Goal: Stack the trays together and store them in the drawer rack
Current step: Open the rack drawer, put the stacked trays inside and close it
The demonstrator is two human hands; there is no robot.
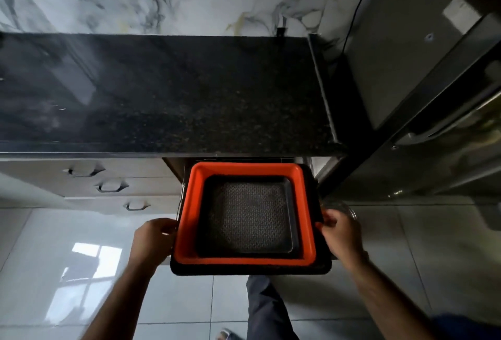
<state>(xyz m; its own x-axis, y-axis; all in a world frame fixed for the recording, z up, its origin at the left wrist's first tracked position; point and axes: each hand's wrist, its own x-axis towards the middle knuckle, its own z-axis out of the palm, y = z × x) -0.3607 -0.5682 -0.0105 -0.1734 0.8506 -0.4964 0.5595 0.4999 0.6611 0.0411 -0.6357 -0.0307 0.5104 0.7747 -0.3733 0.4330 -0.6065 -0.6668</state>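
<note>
The trays are already nested: a small dark tray (248, 215) with a patterned bottom sits inside an orange tray (189, 204), and this one rests on a wider black tray (252, 269) at the bottom. The whole stack is half inside the open drawer rack (181, 190) under the dark counter (162, 90), with its near edge outside, over the tiled floor (406, 244). I think the step in hand is to slide the stack fully in. To do it well, both sides should go forward at the same speed, so the stack stays level and square to the opening and the upper trays do not shift on the lowest one. The left hand (153, 239) is closed on the left edge of the stack, fingers curled at the rim. The right hand (340, 231) pinches the right edge near the orange rim. Both forearms reach forward, almost parallel, one at each side, with the wrists straight.
</note>
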